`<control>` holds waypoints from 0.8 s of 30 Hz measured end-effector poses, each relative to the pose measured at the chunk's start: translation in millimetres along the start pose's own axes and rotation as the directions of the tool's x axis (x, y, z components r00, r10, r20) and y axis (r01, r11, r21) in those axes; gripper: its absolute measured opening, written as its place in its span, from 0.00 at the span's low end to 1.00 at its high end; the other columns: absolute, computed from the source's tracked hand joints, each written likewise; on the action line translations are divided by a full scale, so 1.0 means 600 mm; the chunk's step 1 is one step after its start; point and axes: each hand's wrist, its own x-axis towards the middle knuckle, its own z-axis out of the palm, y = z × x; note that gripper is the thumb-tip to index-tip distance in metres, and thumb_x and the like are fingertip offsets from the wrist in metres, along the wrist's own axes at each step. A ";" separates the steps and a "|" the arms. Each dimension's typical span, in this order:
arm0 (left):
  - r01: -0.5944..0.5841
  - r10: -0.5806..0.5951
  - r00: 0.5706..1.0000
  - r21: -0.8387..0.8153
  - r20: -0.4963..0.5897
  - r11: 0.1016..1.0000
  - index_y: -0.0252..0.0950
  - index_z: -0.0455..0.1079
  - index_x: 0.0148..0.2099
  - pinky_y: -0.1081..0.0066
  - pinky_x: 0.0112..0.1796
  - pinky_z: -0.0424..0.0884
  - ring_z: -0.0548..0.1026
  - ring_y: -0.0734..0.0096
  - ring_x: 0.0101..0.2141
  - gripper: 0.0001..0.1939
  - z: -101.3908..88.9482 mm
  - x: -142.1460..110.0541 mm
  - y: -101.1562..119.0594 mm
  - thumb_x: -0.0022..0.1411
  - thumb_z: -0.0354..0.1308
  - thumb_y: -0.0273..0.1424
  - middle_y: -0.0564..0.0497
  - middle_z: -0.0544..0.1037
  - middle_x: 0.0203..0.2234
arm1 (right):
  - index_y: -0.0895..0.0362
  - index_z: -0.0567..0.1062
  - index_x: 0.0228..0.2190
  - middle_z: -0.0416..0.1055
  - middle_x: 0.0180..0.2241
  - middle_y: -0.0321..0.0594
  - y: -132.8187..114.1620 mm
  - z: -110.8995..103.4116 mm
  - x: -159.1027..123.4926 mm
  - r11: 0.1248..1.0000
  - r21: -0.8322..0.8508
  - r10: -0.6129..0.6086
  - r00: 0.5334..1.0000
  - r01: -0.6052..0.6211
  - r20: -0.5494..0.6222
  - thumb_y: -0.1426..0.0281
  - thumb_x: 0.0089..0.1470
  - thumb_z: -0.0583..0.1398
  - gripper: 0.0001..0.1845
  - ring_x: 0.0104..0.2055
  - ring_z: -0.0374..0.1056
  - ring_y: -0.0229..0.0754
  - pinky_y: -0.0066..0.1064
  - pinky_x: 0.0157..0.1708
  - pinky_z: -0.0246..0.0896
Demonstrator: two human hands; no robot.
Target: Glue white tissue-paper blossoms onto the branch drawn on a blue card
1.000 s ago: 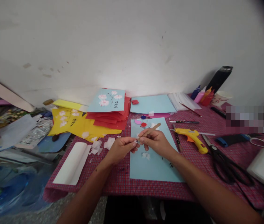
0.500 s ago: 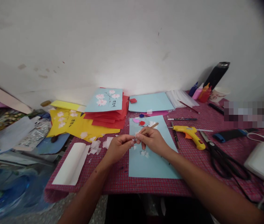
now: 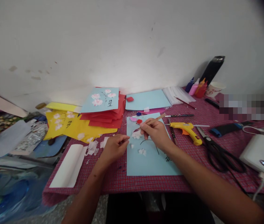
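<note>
My right hand [image 3: 154,132] pinches a slim paintbrush [image 3: 161,117] with a light wooden handle above a light blue sheet [image 3: 145,166]. Its lower end points down-left, near a white paper flower [image 3: 136,135] and just below a small red dab [image 3: 139,121]. My left hand [image 3: 116,145] hovers at the sheet's left edge, thumb and fingers pressed together; whatever sits between them is too small to make out. Another white paper flower [image 3: 142,151] lies lower on the sheet, beside thin black drawn lines [image 3: 157,150] and black writing partly covered by my right forearm.
Left of the sheet lie torn white paper pieces [image 3: 92,147] and a folded white paper [image 3: 67,166]. Behind stands a stack of red cards [image 3: 121,109]. On the right are a yellow glue gun [image 3: 185,130], black scissors [image 3: 218,152], paint bottles [image 3: 201,88] and a white device [image 3: 262,155].
My hands have come apart. The right one has moved up with the paintbrush toward the upper flower; the left has drawn back to the left. The view has shifted slightly.
</note>
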 end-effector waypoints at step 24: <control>-0.393 0.357 0.897 0.099 0.262 0.914 0.38 0.76 0.48 0.54 0.55 0.62 0.68 0.52 0.54 0.16 0.044 -0.013 0.028 0.57 0.64 0.36 0.41 0.73 0.51 | 0.56 0.69 0.26 0.69 0.20 0.31 0.000 -0.005 0.004 0.999 0.008 -0.032 0.997 0.032 -0.070 0.59 0.53 0.65 0.16 0.16 0.60 0.31 0.25 0.16 0.53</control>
